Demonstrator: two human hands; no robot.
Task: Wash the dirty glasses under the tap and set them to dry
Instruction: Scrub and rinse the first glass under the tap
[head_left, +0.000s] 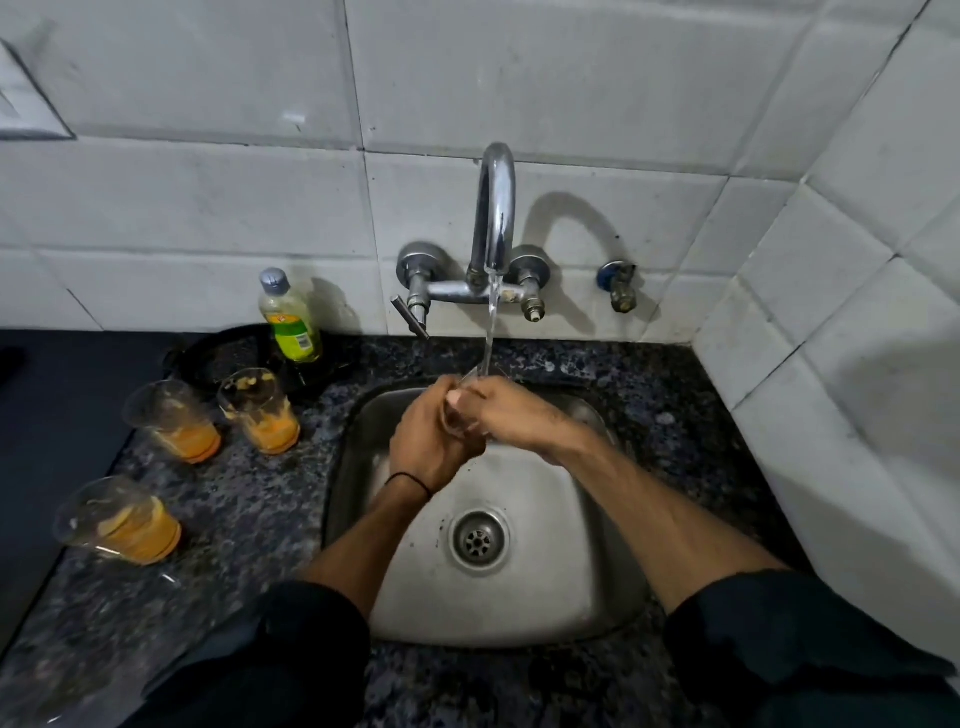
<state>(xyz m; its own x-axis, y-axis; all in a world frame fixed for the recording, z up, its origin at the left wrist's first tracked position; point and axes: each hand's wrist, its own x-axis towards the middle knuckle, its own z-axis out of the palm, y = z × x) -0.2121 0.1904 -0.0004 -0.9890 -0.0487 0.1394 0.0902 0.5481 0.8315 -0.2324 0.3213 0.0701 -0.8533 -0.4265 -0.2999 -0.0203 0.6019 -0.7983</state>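
Note:
A clear glass (460, 415) is held over the steel sink (545, 525) between both hands, under water running from the chrome tap (496, 208). My left hand (428, 441) grips it from the left. My right hand (506, 413) grips it from the right, and the hands hide most of the glass. Three dirty glasses with orange residue stand on the granite counter to the left: one (176, 421), another (260, 410) beside it, and a third (122, 519) nearer me.
A dish soap bottle (288, 317) stands on a black tray (234, 358) by the tiled wall. A clear glass rim (169, 577) shows faintly at the counter's front left. The sink drain (478, 540) lies below the hands. A small valve (621, 286) sticks out right of the tap.

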